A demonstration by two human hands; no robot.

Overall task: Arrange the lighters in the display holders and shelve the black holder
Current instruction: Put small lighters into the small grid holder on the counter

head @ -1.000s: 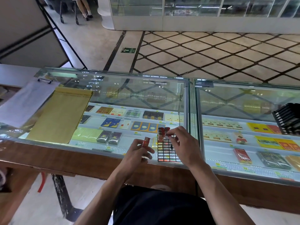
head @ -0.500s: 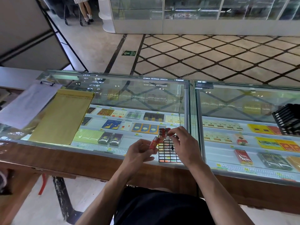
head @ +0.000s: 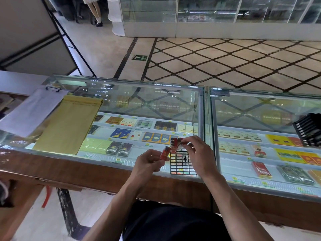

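Nearest, the person's dark top (head: 173,223) is filling the bottom edge. Both bare forearms are reaching fwd over the wooden counter edge (head: 69,171).

L hand (head: 147,162) is hovering over the front of the glass top (head: 147,105). Its fingers are curling in, w/ thumb + forefinger pinching a red lighter (head: 165,152) by its lower end. The lighter is tilting up and to the right, just beside the grid holder (head: 180,165).

That holder is lying flat on the glass near the front edge. Standing lighters (head: 174,142) are sitting upright in its far-left cells.

R hand (head: 199,153) is hanging over the holder's far right part. Thumb + forefinger are pinching the top of a pinched lighter (head: 179,147) next to the standing ones, other fingers loosely bent. Can't tell that lighter's colour.

Under the glass, boxed packs (head: 119,148) are lying in rows.

To the left, a yellow envelope (head: 69,124) is lying on the glass. A clipboard (head: 33,110) w/ white paper is partly overlapping its far-left side.

Well apart on the right-hand case, a black holder (head: 309,132) is resting at the frame edge, tilting.

Beyond the counter:
- a diamond-tiled floor (head: 225,63)
- a green floor sign (head: 139,57)
- glass cabinets (head: 208,14)
- someone's legs (head: 96,11) at top left
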